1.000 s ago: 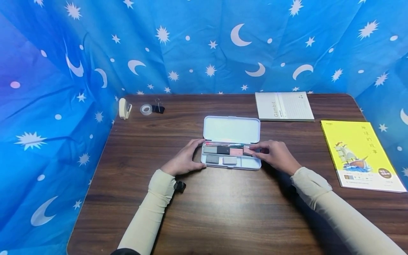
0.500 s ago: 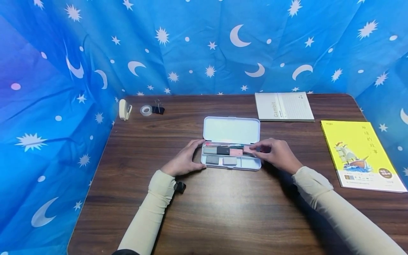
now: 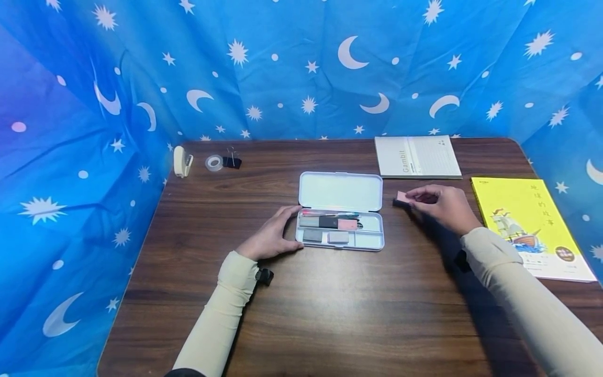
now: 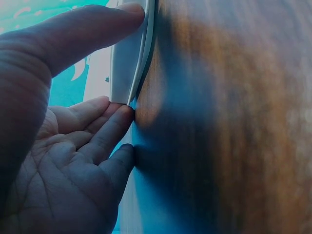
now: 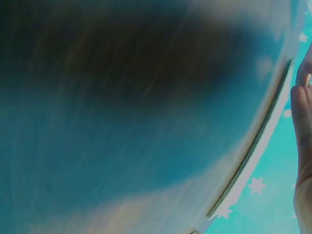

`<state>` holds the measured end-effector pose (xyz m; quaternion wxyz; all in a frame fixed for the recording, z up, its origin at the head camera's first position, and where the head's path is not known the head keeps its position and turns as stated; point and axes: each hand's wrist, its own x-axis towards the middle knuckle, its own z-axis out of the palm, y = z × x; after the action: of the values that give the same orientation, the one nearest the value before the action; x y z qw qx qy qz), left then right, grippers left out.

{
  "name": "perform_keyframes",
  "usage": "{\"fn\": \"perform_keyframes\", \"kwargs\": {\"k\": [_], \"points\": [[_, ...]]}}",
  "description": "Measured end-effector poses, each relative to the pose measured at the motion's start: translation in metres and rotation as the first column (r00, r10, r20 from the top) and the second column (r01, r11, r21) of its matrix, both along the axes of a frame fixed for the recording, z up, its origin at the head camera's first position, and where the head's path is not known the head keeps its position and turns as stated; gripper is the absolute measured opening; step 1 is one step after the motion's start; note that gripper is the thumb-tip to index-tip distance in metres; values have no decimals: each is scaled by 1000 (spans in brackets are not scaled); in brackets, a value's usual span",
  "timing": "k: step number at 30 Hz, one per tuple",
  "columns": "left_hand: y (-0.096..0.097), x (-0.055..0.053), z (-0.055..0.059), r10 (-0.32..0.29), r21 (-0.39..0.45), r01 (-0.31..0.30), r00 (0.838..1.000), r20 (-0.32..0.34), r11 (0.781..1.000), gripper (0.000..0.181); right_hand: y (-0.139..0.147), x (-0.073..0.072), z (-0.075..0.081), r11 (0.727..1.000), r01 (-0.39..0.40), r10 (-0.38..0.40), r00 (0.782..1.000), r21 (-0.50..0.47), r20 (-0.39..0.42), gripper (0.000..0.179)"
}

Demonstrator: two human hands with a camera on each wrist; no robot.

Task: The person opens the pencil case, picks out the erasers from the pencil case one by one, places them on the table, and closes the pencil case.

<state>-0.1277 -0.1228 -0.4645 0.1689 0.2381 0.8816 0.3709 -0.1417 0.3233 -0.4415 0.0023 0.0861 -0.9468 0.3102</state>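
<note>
The pink block (image 3: 403, 196), pinched by the right hand (image 3: 444, 207), is right of the open case (image 3: 369, 241); the left hand (image 3: 269, 235), spread, touches its left end; a slack pinch could drop the block.

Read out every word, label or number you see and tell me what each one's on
"Gambit": on the white notebook; the rest there is too small to read.
Apparently "地球的故事", in faint characters: on the yellow book.
Round badge on that book: too small to read, like its other lettering.
White case: no legible text.
</note>
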Motion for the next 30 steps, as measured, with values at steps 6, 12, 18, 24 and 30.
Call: {"fn": "perform_keyframes", "kwargs": {"k": [6, 12, 18, 24, 30], "points": [[0, 0, 0, -2, 5, 2, 1000, 10, 1000, 94, 12, -13, -12, 997, -1, 0, 1000, 75, 13, 22], [0, 0, 1, -3, 13, 2, 1000, 7, 1000, 94, 15, -20, -15, 997, -3, 1, 999, 74, 32, 23], [0, 0, 1, 5, 1, -5, 1000, 14, 1000, 95, 12, -19, -13, 999, 12, -14, 999, 50, 51, 30], [-2, -1, -1, 6, -4, -6, 1000, 16, 1000, 96, -9, 3, -9, 997, 67, -68, 995, -23, -76, 32], [-2, -2, -2, -2, 8, 2, 1000, -2, 1000, 96, -60, 24, -9, 994, -104, 95, 969, -28, -228, 28]]}}
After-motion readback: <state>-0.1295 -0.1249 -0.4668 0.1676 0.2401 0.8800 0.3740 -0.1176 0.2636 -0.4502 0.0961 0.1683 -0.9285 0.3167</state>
